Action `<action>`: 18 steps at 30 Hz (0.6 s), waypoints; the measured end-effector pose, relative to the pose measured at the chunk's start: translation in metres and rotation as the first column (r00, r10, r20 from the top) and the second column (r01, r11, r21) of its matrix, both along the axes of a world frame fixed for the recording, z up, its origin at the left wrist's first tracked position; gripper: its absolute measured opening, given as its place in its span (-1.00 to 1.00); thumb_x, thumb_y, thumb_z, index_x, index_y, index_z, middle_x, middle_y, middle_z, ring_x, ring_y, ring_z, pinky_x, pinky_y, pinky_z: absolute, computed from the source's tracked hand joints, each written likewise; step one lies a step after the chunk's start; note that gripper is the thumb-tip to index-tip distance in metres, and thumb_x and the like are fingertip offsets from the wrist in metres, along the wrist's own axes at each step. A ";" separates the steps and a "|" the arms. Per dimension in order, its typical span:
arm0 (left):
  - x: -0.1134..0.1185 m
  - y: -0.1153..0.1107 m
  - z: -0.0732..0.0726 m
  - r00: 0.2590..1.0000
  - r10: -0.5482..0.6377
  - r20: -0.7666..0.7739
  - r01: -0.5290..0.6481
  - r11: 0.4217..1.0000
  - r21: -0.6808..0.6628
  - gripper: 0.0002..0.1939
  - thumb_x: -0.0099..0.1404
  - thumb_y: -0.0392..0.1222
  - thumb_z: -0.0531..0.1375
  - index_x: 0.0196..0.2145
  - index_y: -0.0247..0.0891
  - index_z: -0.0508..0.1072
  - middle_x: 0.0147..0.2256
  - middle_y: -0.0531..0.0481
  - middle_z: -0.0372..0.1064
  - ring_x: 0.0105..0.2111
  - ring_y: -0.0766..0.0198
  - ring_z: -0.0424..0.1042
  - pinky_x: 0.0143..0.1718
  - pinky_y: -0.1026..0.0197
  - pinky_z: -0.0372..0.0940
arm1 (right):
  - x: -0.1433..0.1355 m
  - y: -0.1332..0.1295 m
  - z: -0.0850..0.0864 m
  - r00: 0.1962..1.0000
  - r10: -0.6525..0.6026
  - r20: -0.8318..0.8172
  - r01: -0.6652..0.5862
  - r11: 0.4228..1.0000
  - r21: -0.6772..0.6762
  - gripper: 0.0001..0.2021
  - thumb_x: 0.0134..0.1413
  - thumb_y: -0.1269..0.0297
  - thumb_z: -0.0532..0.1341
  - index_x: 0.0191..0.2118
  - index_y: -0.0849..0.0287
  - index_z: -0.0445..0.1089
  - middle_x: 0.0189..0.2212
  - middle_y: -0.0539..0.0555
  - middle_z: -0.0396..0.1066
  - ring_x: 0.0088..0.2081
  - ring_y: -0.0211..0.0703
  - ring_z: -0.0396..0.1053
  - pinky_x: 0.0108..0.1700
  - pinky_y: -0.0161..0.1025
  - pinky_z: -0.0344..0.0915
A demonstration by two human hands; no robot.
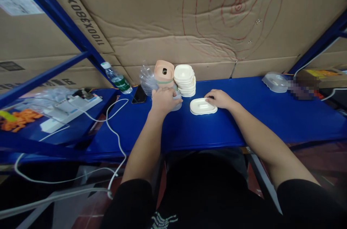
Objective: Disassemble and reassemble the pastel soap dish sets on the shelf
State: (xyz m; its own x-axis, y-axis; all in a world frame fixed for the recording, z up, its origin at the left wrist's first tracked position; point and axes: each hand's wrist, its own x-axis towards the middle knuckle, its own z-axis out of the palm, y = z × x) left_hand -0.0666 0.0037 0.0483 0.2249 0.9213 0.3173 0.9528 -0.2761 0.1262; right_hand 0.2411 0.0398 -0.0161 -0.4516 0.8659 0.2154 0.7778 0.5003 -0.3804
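Observation:
My left hand [163, 99] is closed round a translucent plastic piece [177, 103], partly hidden under my fingers, just above the blue table. My right hand [221, 99] grips the right end of a cream oval plastic lid [202, 107] lying on the table. A small dark spot shows by those fingertips, too small to name. Behind the hands stands a stack of cream lids [185, 77]. Beside it, on the left, are stacked peach-coloured plastic pieces [163, 72], the top one with a dark opening. Nested clear plastic covers [147, 81] stand farther left.
A phone [139, 94] and a water bottle [116, 77] are at the left of the blue table [173, 135]. A white cable [118, 137] hangs over its edge. A power strip [72, 113] and orange parts [21, 119] lie far left; a translucent cover [275, 82] lies right.

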 end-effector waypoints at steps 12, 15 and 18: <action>0.005 -0.002 0.003 0.999 -0.020 0.039 0.018 0.998 0.059 -0.80 0.21 -0.01 0.29 -0.38 -0.18 0.46 -0.27 -0.15 0.56 -0.17 -0.10 0.48 -0.10 -0.10 0.20 | -0.004 -0.002 0.003 0.998 -0.057 0.000 0.056 0.998 0.035 -0.70 0.24 0.14 0.29 0.01 0.13 0.60 -0.15 0.15 0.57 -0.21 -0.04 0.51 -0.12 -0.12 0.40; 0.008 -0.002 0.002 0.995 -0.069 0.075 0.058 0.989 0.134 -0.80 0.22 -0.02 0.29 -0.40 -0.17 0.43 -0.31 -0.11 0.54 -0.20 -0.06 0.48 -0.13 -0.07 0.22 | -0.003 -0.002 0.002 0.998 -0.053 -0.020 0.054 0.997 0.057 -0.69 0.24 0.11 0.30 0.00 0.14 0.60 -0.16 0.15 0.57 -0.19 -0.02 0.52 -0.10 -0.10 0.41; 0.011 -0.004 0.002 0.981 -0.173 0.087 0.147 0.959 0.241 -0.76 0.28 0.01 0.28 -0.41 -0.17 0.41 -0.33 -0.09 0.53 -0.21 0.00 0.48 -0.13 -0.04 0.24 | -0.004 -0.004 0.005 0.999 -0.033 -0.035 0.037 0.992 0.118 -0.66 0.23 0.05 0.31 -0.01 0.13 0.59 -0.17 0.15 0.57 -0.15 0.02 0.52 -0.06 -0.06 0.42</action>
State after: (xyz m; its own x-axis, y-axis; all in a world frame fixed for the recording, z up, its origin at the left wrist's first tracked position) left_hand -0.0557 0.0002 0.0502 0.3167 0.7738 0.5485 0.8782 -0.4578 0.1387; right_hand 0.2375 0.0361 -0.0110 -0.4128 0.8485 0.3313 0.7837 0.5162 -0.3456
